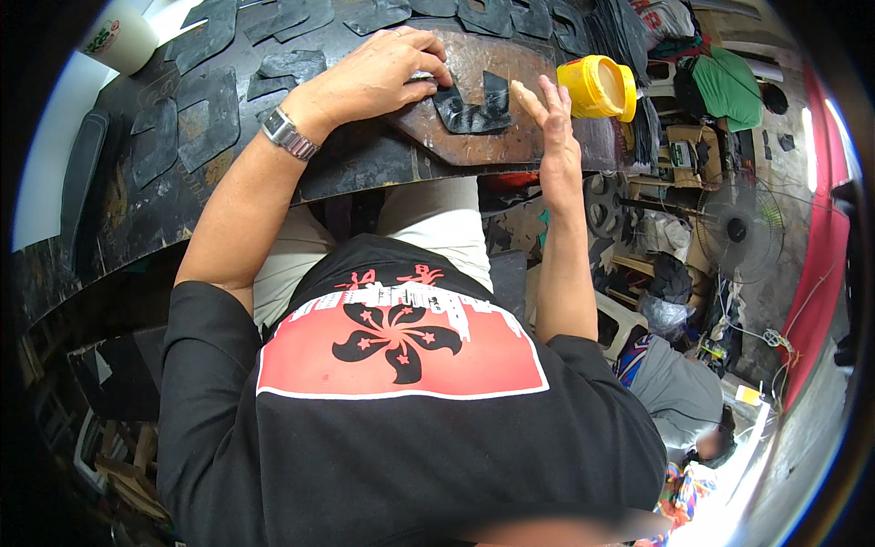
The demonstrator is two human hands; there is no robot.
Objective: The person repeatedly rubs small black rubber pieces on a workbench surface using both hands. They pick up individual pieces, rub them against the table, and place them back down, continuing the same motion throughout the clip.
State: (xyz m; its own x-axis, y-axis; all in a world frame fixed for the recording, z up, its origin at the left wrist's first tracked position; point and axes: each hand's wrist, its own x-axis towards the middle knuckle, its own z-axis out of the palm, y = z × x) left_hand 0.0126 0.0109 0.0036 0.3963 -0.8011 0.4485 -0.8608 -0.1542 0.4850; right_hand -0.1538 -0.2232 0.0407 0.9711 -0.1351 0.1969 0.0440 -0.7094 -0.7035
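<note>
A U-shaped black piece (474, 118), thin and leather-like, lies on a worn brown board (538, 146) at the table's near edge. At its left end, my left hand (387, 77) has its fingers bent and closed on the edge; the fingertips partly hide the contact. My right hand (558, 123) is raised just right of the piece, fingers stretched and apart, nothing in them. Close behind its fingertips is a yellow tub (588, 87) with tan contents showing at its mouth.
Several similar black cut pieces (210, 118) are spread over the dark table (365, 164). A white container (123, 41) stands far left. On the right are a fan (736, 230), cluttered shelves, a person in green (729, 89) and another in grey (679, 392).
</note>
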